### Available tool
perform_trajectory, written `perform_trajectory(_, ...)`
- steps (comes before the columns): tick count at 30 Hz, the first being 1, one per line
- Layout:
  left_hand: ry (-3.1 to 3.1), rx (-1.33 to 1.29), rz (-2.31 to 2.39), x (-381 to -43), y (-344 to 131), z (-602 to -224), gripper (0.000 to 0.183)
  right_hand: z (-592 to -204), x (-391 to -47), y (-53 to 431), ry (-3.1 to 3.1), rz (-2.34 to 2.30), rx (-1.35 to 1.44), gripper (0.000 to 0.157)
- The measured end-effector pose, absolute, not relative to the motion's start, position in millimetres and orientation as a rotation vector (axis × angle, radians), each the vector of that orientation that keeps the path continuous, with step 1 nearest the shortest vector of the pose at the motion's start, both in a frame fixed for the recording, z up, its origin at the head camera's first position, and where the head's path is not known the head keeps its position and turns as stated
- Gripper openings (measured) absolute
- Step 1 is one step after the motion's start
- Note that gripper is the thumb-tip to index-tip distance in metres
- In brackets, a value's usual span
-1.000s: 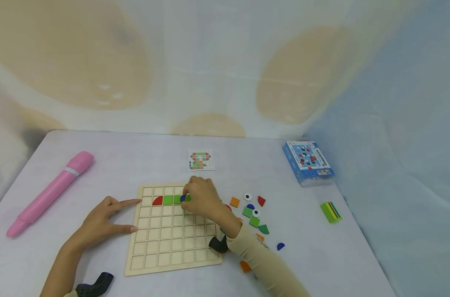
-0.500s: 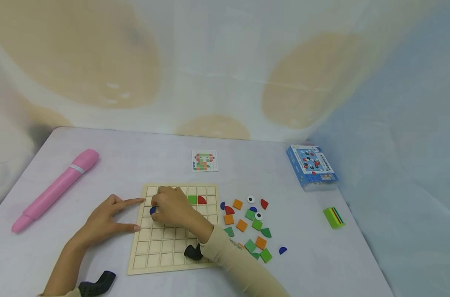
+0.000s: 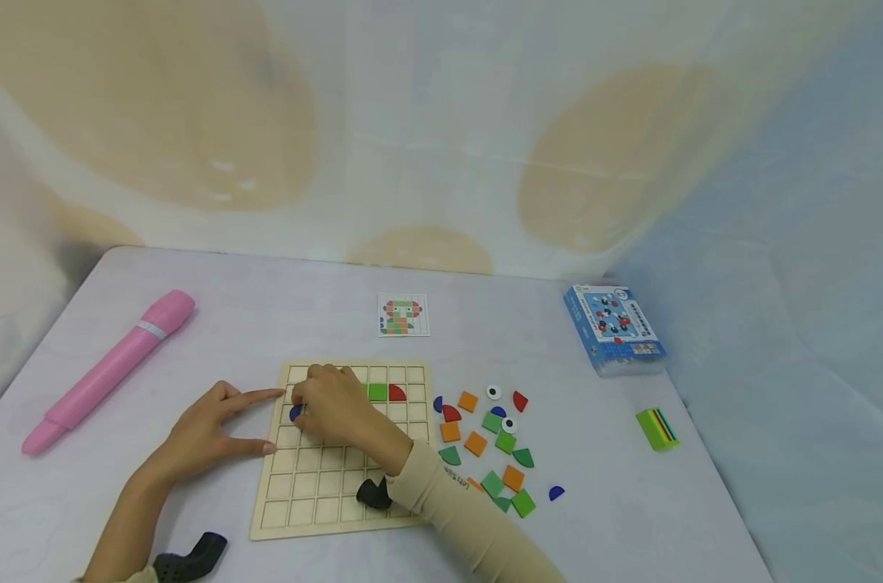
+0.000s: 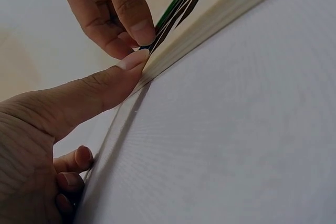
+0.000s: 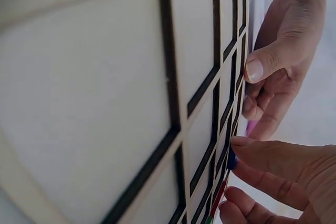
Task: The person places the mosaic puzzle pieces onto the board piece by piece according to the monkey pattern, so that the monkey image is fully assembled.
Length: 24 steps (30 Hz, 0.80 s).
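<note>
A wooden grid board (image 3: 303,510) lies on the white table. My left hand (image 3: 208,429) touches its left edge with extended thumb and index finger. Over the board's left columns my right hand (image 3: 342,409) pinches a small blue half-round tile (image 3: 295,414) between thumb and finger, at a cell in the third row. In the right wrist view that blue tile (image 5: 231,159) shows at the fingertips, close to the grid. A green square tile (image 3: 378,393) and a red quarter-round tile (image 3: 396,393) sit in the second row. My right hand hides the row's left part.
Loose coloured tiles, including an orange square (image 3: 475,443), lie right of the board. A pattern card (image 3: 404,315) is behind it. A pink stick-shaped object (image 3: 109,372) lies left; a blue box (image 3: 614,328) and a small green block (image 3: 656,429) are at right.
A second ago my right hand was placing tiles in the second row; it has moved left and down to the third row with the blue tile. My left hand stays at the edge.
</note>
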<state>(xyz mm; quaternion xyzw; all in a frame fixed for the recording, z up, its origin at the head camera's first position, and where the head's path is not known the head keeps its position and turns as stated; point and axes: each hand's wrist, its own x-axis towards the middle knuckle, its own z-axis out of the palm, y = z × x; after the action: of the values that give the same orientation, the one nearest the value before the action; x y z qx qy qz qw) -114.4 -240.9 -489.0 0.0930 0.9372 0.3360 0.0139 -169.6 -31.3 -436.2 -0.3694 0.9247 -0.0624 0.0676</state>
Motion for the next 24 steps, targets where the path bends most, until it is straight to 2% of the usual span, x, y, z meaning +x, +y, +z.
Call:
perform_trajectory(6,2.917,0.299,1.038,-114.6,-239.3,-488.4,0.075,-434.0,-167.7,-31.2,2.819,-0.124,-1.142,0.016)
perform_trajectory(13,2.929,0.308,1.047,-114.8,-238.2,-487.5,0.076,-432.2,-164.6,-30.8,2.808,-0.031,-1.186,0.029)
perform_trajectory(24,2.94,0.296,1.017,-114.1,-240.9,-487.9,0.076,-433.8,-162.7,-29.5,2.793,0.051,-1.228,0.028)
